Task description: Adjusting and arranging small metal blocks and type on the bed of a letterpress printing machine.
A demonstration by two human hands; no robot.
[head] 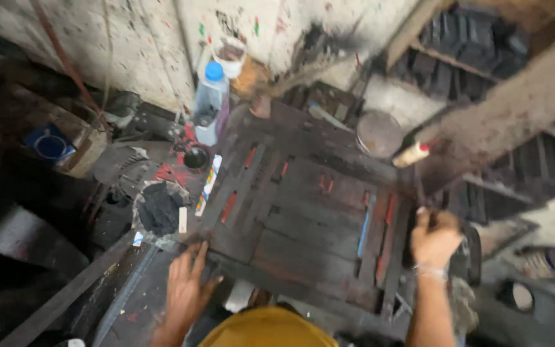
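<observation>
My yellow cap (268, 328) sits lowest in view. Before me lies the big ink-blackened frame of blocks (303, 205). My left hand (186, 286) rests flat, fingers spread, on its near corner; my right hand (435, 239) is clenched around a dark handle (467, 254) beside its right edge.

Grimy workbench (130, 295) carries a dark, seemingly metal frame (303, 212)

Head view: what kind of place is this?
Probably a small, grimy printing or painting workshop: a black ink-caked slatted frame under both hands, a paint-spattered wall, and a round tin beside a plastic bottle.
</observation>
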